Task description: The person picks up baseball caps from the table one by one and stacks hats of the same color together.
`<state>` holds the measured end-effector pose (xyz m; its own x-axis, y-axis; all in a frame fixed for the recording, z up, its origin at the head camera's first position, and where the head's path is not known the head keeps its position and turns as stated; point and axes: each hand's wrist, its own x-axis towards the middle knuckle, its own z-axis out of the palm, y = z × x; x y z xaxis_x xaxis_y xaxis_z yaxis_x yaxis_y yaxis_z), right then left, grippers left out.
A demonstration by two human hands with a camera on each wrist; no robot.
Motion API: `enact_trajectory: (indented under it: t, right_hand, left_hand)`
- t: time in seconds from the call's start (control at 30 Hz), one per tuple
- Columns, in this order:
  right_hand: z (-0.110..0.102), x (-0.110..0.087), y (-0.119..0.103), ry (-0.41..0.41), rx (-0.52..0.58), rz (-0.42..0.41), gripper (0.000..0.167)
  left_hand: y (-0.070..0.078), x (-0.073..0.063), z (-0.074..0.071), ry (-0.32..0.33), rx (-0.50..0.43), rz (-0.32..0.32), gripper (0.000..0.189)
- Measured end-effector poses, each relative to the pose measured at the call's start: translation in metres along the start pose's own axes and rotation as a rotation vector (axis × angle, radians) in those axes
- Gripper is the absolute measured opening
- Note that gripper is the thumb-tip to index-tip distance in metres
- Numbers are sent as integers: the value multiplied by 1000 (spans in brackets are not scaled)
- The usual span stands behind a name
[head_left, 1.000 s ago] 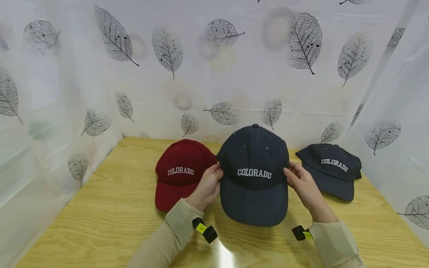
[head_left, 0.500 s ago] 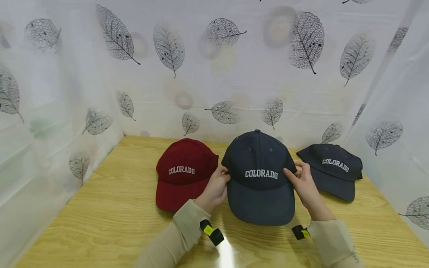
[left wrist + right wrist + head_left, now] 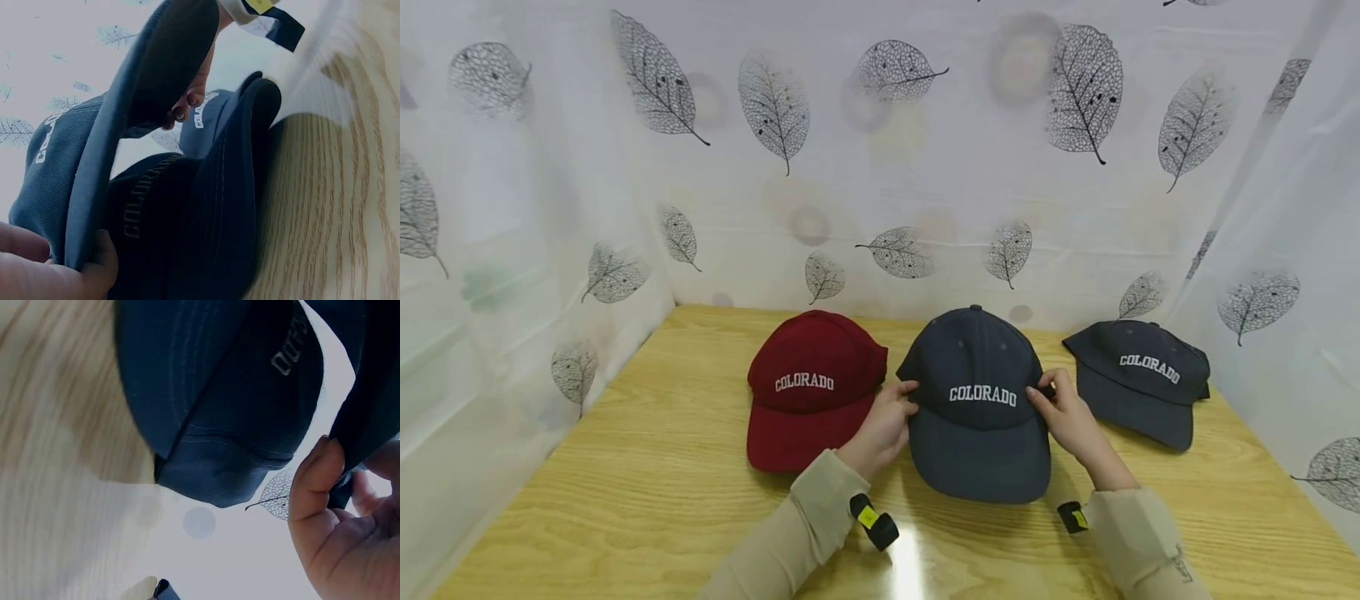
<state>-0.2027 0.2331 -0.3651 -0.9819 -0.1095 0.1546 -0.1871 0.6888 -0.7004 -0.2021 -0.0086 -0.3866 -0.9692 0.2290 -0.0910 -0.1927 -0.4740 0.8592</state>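
Both hands hold a dark navy baseball cap (image 3: 979,454) with white COLORADO lettering, brim toward me. My left hand (image 3: 882,427) pinches its left edge where brim meets crown. On the opposite side, my right hand (image 3: 1071,421) pinches the edge between thumb and fingers. The left wrist view shows a second navy cap (image 3: 219,219) on the table, just beneath the held one; a gap shows between them. From the head view that lower cap is hidden. In the right wrist view, the lower cap (image 3: 231,419) lies beside the right hand (image 3: 350,531) and the held cap's edge.
A dark red COLORADO cap (image 3: 808,358) sits on the wooden table (image 3: 625,483), close to the left hand. Toward the back right lies another navy COLORADO cap (image 3: 1138,383), turned at an angle. A leaf-patterned white curtain (image 3: 865,183) encloses the back and sides.
The held navy cap has shifted slightly right and come down, its crown now lower in view. Both hands keep hold of it. The red cap and far-right navy cap stay put.
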Motion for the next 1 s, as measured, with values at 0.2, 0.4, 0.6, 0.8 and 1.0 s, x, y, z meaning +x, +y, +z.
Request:
enact_trajectory:
  t: [0.2,0.4,0.6,0.8,1.0]
  right_hand:
    - [1,1,5,-7,-78,-57,17]
    - [2,0,6,-138,-23,14,28]
    - [3,0,9,-213,-13,73,39]
    - [5,0,12,-282,35,101,48]
    - [3,-1,9,-325,81,110,56]
  left_hand:
    - [-2,2,-2,-45,4,-59,47]
    - [-3,0,-4,-41,87,-112,49]
    - [-4,0,-6,-19,202,-160,50]
    - [-4,-1,-6,13,330,-214,51]
    - [-3,-3,-5,14,422,-228,52]
